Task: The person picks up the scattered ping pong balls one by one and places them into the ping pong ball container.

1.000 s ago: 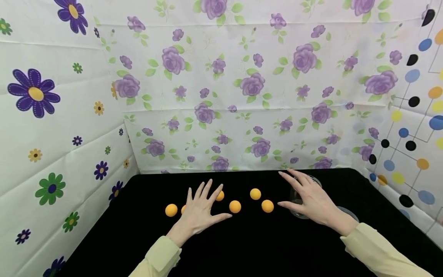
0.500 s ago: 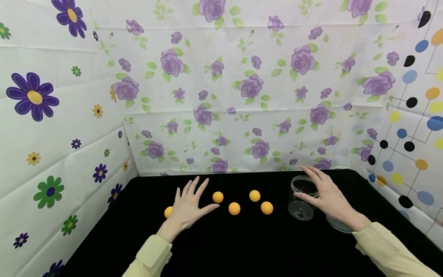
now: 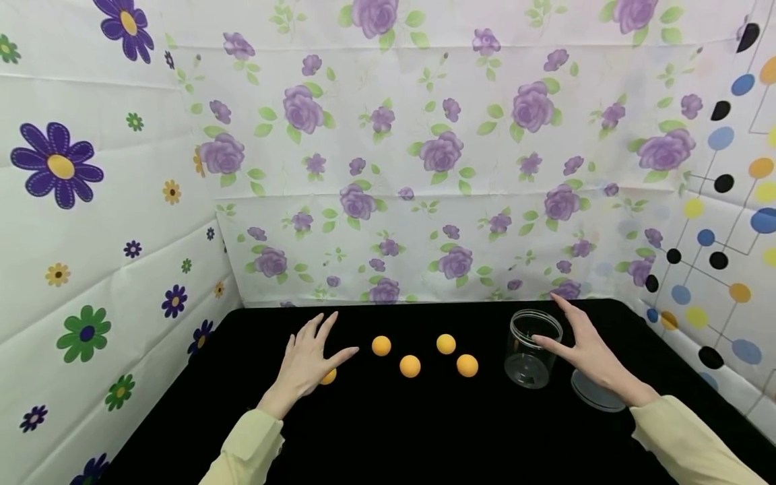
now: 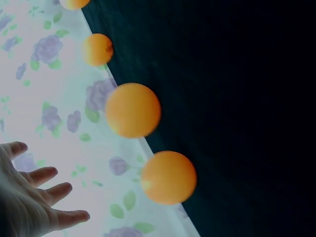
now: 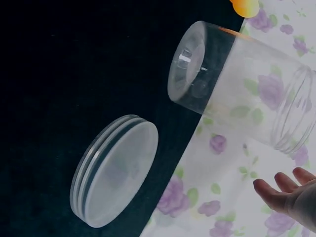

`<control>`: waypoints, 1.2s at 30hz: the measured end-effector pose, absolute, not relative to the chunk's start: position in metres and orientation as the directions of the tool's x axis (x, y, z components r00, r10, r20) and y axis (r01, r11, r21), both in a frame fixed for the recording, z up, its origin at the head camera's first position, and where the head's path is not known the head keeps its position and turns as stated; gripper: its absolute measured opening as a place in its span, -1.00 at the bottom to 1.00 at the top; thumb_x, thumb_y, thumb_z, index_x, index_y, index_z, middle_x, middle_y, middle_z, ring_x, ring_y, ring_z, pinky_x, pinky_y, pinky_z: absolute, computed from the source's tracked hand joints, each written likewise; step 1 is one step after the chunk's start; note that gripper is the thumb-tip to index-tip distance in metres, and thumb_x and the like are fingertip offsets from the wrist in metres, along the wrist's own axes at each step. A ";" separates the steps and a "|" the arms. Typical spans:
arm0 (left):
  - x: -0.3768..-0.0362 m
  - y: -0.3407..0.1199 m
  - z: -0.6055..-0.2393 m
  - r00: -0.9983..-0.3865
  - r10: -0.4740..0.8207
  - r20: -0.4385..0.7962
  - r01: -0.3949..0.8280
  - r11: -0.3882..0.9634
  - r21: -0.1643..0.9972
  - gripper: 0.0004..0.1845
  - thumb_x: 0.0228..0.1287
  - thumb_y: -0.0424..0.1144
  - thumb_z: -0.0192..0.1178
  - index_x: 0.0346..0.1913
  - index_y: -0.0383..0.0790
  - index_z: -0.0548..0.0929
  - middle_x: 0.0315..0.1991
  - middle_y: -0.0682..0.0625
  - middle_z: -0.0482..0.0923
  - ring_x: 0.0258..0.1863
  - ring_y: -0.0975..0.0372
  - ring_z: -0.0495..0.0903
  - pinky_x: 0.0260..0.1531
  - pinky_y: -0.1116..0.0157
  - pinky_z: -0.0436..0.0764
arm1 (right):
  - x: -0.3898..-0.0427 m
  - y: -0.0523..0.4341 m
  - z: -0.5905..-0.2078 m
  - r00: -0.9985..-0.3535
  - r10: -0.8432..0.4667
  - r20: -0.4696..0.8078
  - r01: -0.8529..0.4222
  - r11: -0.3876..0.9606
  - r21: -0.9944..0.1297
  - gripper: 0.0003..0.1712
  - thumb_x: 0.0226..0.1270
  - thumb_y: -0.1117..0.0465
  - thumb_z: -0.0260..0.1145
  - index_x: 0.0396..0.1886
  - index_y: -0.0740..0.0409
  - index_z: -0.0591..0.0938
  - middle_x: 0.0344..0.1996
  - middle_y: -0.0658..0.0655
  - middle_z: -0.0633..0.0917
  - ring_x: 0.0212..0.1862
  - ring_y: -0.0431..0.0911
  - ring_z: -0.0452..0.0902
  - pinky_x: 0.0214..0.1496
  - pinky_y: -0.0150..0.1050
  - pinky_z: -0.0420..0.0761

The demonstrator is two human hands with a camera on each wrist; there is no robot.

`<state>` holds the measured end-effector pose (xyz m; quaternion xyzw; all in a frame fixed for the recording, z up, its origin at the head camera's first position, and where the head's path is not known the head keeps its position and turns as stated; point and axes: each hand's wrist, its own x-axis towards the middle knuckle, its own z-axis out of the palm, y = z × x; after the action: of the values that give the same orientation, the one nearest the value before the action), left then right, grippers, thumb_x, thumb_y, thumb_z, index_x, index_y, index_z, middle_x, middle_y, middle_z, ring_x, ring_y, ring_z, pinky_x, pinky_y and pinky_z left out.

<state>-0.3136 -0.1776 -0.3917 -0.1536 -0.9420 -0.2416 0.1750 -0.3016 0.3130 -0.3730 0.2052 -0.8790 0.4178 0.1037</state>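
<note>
l hand (image 3: 306, 360) over orange ball (image 3: 329, 376), r hand (image 3: 585, 347) beside clear jar (image 3: 532, 349).

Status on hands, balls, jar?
Both hands open: left hand over an orange ball, right hand beside open clear jar. Lid off. Nothing blocking.

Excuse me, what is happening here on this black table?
A person in pale yellow sleeves holds both hands open above a black table. The left hand hovers over one orange ball; four more orange balls lie in the middle. The right hand is beside an open clear jar, not gripping it. The jar's lid lies on the table near it.
</note>
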 end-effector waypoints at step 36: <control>-0.326 -0.223 -0.402 -0.975 0.021 0.220 0.200 0.506 0.839 -0.20 0.24 0.28 -0.11 0.35 -0.22 0.11 0.25 -0.26 0.10 0.20 -0.09 0.09 0.08 -0.10 0.16 | -0.311 0.323 -0.405 -0.954 -0.218 0.206 -0.278 0.381 -0.882 -0.06 0.30 0.19 0.18 0.41 0.20 -0.25 0.23 0.52 -0.03 0.18 0.43 -0.02 0.00 0.28 0.23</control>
<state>-0.3262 -0.2232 -0.4021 -0.0640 -0.8630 -0.4928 0.0909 -0.3114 0.3228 -0.4046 0.1492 -0.8306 0.5358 0.0280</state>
